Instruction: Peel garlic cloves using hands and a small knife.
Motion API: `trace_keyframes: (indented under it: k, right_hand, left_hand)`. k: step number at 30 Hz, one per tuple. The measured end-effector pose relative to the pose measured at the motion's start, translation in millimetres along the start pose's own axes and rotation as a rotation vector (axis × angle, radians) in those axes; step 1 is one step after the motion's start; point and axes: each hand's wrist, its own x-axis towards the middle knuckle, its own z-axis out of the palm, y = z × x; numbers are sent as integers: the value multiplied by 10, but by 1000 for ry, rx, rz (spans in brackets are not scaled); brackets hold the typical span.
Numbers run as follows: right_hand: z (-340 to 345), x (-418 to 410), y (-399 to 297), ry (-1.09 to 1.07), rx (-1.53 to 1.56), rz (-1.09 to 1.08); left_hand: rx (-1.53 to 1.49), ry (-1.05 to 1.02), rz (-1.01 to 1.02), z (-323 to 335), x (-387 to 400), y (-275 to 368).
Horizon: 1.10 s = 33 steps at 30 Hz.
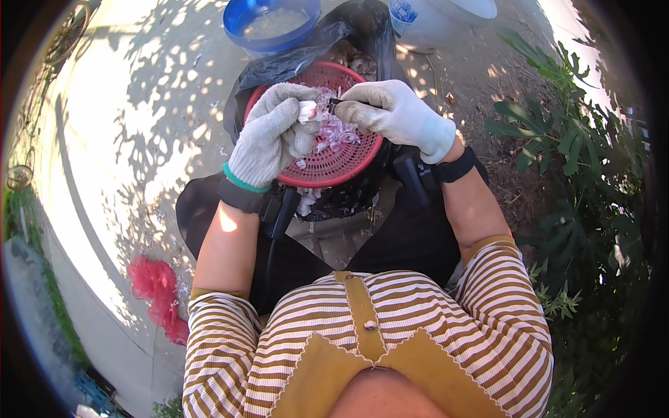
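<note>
Both of my hands wear knitted work gloves and meet above a red plastic colander (334, 166). My left hand (279, 128) grips a whitish-pink garlic clove (307, 112) between thumb and fingers. Close by on its right, my right hand (394, 117) pinches a small dark tool (332, 105), perhaps a knife, whose working end is hard to make out. Pinkish-white garlic skins and pieces (337, 133) lie in the colander beneath the hands.
Under the colander a black plastic bag (334, 36) holds more peelings. A blue basin (232, 36) with pale contents stands beyond, near a white bucket (434, 21). Leafy branches (569, 136) crowd the right. Red netting (157, 292) lies on the ground at left.
</note>
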Motion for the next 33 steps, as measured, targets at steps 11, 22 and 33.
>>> trace_keyframes:
  k: [11,22,33]
  right_hand:
    - [-19,7,-38,-94,-113,-29]
    - [17,91,164,-47,126,31]
    - [-52,68,114,-63,180,180]
  left_hand:
    - [85,-1,-7,-13,38,-66]
    - [325,201,84,142,86,-199]
    - [56,161,158,-7,56,-33]
